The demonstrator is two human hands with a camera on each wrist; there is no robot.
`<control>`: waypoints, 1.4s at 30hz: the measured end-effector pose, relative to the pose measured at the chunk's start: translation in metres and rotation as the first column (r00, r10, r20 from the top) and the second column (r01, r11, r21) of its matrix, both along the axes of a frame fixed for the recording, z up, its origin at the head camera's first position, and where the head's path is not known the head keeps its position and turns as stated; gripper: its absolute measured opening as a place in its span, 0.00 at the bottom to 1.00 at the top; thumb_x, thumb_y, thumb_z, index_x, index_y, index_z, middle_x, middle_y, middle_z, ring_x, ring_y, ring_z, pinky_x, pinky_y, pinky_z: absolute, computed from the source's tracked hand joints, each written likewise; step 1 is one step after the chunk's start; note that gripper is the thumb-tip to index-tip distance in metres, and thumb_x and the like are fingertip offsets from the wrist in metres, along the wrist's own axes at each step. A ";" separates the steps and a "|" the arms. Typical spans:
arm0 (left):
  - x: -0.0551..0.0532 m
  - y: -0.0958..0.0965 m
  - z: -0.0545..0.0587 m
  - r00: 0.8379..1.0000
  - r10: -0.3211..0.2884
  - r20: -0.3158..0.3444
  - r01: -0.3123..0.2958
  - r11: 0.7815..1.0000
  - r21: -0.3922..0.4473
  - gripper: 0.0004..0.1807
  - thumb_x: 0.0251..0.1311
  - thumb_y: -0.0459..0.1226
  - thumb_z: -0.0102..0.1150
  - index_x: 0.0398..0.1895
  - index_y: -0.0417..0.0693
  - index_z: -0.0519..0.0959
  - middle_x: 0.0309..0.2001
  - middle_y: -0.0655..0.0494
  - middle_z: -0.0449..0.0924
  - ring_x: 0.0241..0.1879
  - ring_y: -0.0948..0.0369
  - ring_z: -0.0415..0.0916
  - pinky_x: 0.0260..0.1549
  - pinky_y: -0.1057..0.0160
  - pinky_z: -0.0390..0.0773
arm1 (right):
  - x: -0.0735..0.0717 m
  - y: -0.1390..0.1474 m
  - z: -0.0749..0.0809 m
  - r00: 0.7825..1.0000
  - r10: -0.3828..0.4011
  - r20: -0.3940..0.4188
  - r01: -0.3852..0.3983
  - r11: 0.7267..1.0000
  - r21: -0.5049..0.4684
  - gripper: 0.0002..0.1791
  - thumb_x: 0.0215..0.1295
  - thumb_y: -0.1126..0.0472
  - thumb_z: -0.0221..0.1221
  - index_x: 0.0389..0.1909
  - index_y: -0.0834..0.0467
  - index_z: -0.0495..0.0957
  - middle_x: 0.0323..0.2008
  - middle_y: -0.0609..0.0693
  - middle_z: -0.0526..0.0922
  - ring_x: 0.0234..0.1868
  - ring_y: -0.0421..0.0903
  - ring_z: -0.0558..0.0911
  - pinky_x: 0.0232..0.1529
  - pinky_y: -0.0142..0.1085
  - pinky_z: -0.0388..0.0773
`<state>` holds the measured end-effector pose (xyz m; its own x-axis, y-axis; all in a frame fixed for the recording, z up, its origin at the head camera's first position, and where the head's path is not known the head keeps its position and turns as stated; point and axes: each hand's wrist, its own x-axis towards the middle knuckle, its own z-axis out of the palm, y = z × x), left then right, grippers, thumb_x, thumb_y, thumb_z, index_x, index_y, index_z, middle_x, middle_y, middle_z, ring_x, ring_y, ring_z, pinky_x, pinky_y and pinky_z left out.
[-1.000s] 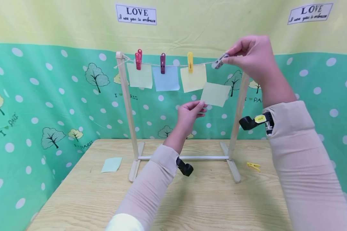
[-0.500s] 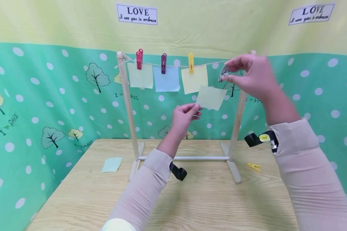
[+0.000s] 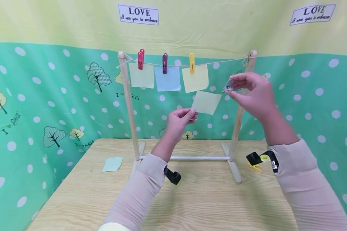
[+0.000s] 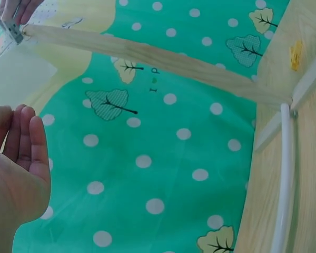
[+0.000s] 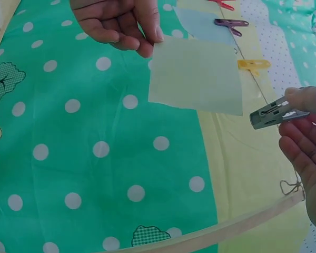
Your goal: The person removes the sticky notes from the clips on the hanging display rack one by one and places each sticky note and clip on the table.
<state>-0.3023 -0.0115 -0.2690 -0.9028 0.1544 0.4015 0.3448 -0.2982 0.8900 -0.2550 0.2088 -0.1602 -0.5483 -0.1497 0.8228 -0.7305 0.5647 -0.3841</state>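
My left hand pinches a pale green square paper note by its lower left corner, between thumb and fingers. The note is tilted and hangs in front of the string, below it. My right hand holds a grey clothespin between thumb and fingers, a little to the right of the note and apart from it. On the string, a red clothespin holds a pale green note, a purple clothespin a blue note, and a yellow clothespin a yellow note.
The string runs between two posts of a wooden stand on the table. A light green note lies at the left of the tabletop. Another yellow clothespin lies right of the stand. A patterned curtain hangs behind.
My right hand has come down from the string with the grey clothespin, which has turned in the fingers. My left hand has moved slightly left and down with the note.
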 end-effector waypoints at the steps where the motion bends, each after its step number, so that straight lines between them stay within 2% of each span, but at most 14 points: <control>1: 0.000 -0.001 -0.001 1.000 -0.001 0.002 0.001 1.000 -0.002 0.15 0.50 0.42 0.62 0.36 0.40 0.80 0.36 0.44 0.80 0.36 0.53 0.78 0.40 0.59 0.78 | 0.000 0.000 -0.002 1.000 0.008 -0.014 -0.008 1.000 -0.001 0.19 0.44 0.69 0.66 0.41 0.63 0.77 0.36 0.52 0.79 0.35 0.40 0.78 0.43 0.27 0.75; 4: 0.002 -0.005 -0.003 1.000 -0.003 0.001 0.003 1.000 -0.012 0.15 0.50 0.43 0.62 0.36 0.40 0.81 0.36 0.44 0.80 0.38 0.51 0.77 0.40 0.59 0.78 | 0.002 0.000 -0.008 0.999 0.037 -0.038 -0.037 0.999 -0.010 0.19 0.43 0.70 0.67 0.40 0.63 0.78 0.36 0.51 0.79 0.35 0.39 0.78 0.44 0.27 0.75; 7: 0.003 -0.008 -0.006 1.000 0.002 0.000 -0.002 1.000 -0.025 0.15 0.50 0.43 0.62 0.36 0.41 0.81 0.37 0.44 0.80 0.39 0.50 0.77 0.40 0.59 0.78 | 0.005 0.000 -0.013 0.998 0.031 -0.047 -0.031 1.000 -0.003 0.18 0.43 0.69 0.67 0.39 0.63 0.78 0.36 0.49 0.79 0.35 0.39 0.78 0.44 0.27 0.74; 12: 0.006 -0.012 -0.011 1.000 0.009 0.002 -0.009 0.999 -0.050 0.15 0.50 0.43 0.62 0.37 0.41 0.80 0.36 0.46 0.81 0.37 0.53 0.78 0.40 0.60 0.78 | 0.011 0.001 -0.022 0.999 0.029 -0.045 -0.029 1.000 0.001 0.18 0.44 0.69 0.66 0.40 0.62 0.78 0.35 0.48 0.78 0.36 0.39 0.77 0.45 0.27 0.73; 20: 0.010 -0.018 -0.017 1.000 0.022 -0.004 -0.022 0.999 -0.043 0.16 0.50 0.43 0.62 0.37 0.39 0.80 0.34 0.45 0.81 0.34 0.53 0.78 0.39 0.59 0.78 | 0.017 0.001 -0.037 0.994 0.103 -0.027 -0.104 0.994 -0.045 0.22 0.42 0.75 0.65 0.43 0.63 0.77 0.35 0.53 0.79 0.36 0.42 0.77 0.46 0.28 0.73; 28: 0.014 -0.025 -0.026 0.999 0.039 0.015 -0.039 0.999 -0.015 0.16 0.49 0.41 0.63 0.36 0.36 0.80 0.34 0.40 0.80 0.30 0.54 0.79 0.38 0.56 0.78 | 0.037 -0.009 -0.039 0.991 0.122 -0.049 -0.124 0.992 -0.038 0.20 0.41 0.78 0.64 0.41 0.68 0.77 0.35 0.59 0.78 0.36 0.46 0.77 0.45 0.29 0.74; 36: 0.020 -0.035 -0.036 0.998 0.048 0.038 -0.047 0.999 -0.010 0.16 0.48 0.41 0.63 0.34 0.36 0.80 0.31 0.44 0.81 0.30 0.53 0.78 0.36 0.58 0.79 | 0.041 -0.009 -0.051 0.981 0.192 -0.015 -0.192 0.978 -0.075 0.21 0.40 0.82 0.63 0.40 0.72 0.75 0.35 0.62 0.76 0.36 0.44 0.77 0.45 0.29 0.74; 42: 0.025 -0.043 -0.046 0.999 0.037 0.036 -0.037 0.999 0.017 0.16 0.49 0.39 0.63 0.35 0.34 0.79 0.33 0.38 0.79 0.34 0.48 0.78 0.38 0.54 0.78 | 0.042 -0.007 -0.065 0.977 0.210 0.038 -0.205 0.973 -0.108 0.21 0.41 0.81 0.62 0.42 0.70 0.74 0.36 0.61 0.76 0.36 0.42 0.76 0.45 0.29 0.74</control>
